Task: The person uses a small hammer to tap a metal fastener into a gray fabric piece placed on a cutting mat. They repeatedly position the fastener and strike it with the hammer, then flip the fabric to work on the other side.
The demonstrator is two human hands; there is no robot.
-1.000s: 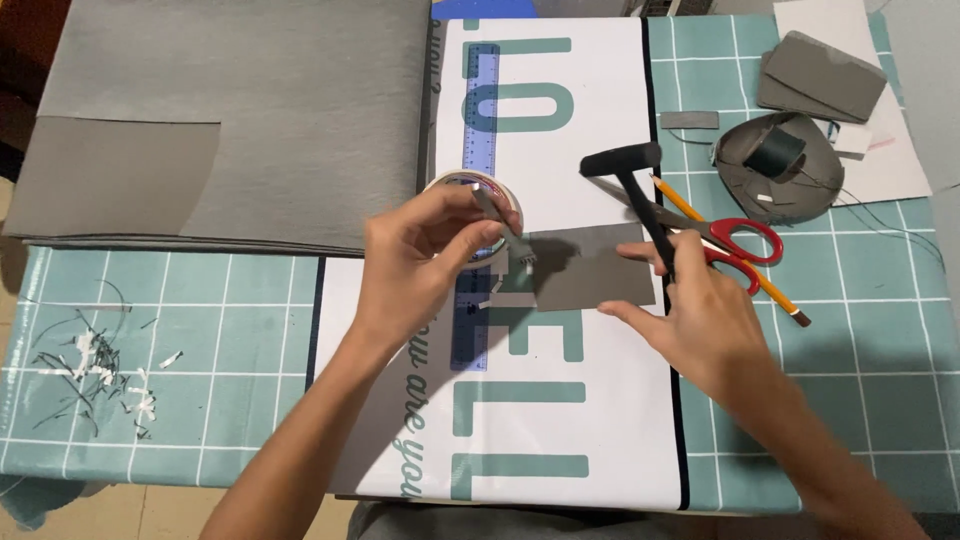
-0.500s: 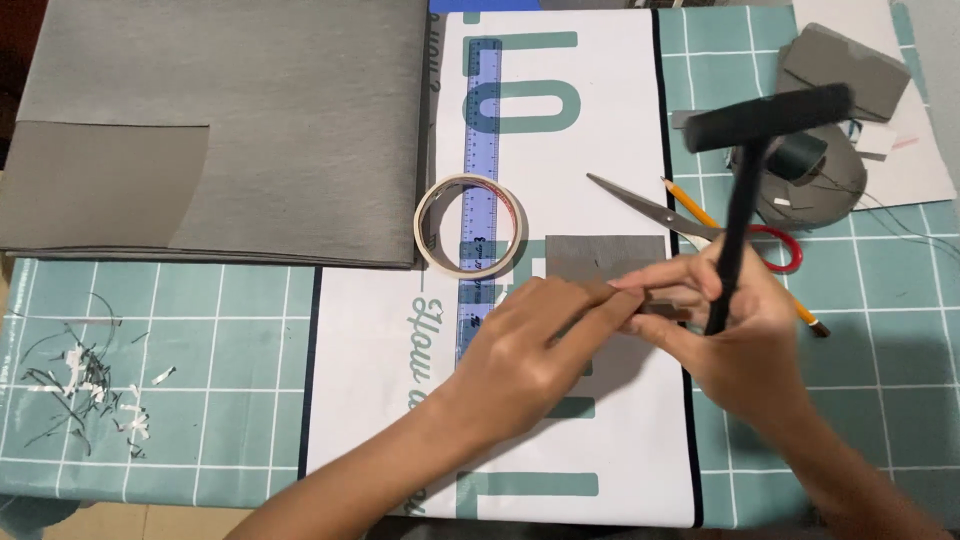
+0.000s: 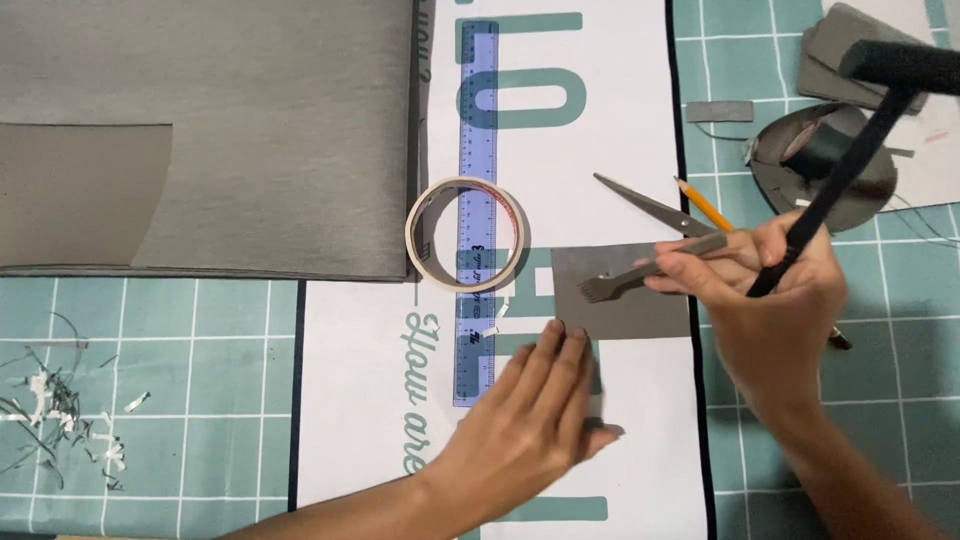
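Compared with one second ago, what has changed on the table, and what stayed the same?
The left hand let go of the tape roll and now presses the grey piece flat. The right hand took up a pronged chisel beside the black mallet. Ruler and scissors stayed put.

Both forearms look bare, left hand (image 3: 535,420) and right hand (image 3: 775,310) apparently ringless.

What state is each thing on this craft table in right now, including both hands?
Left hand: flat, fingertips on the grey piece.
Right hand: closed around mallet and pronged chisel.
Mallet: raised, tilted.
Pronged chisel: slanted, its prongs over the grey piece.
Grey piece: lying flat.
Tape roll: flat, on the ruler.
Ruler: flat.
Scissors: blades closed.
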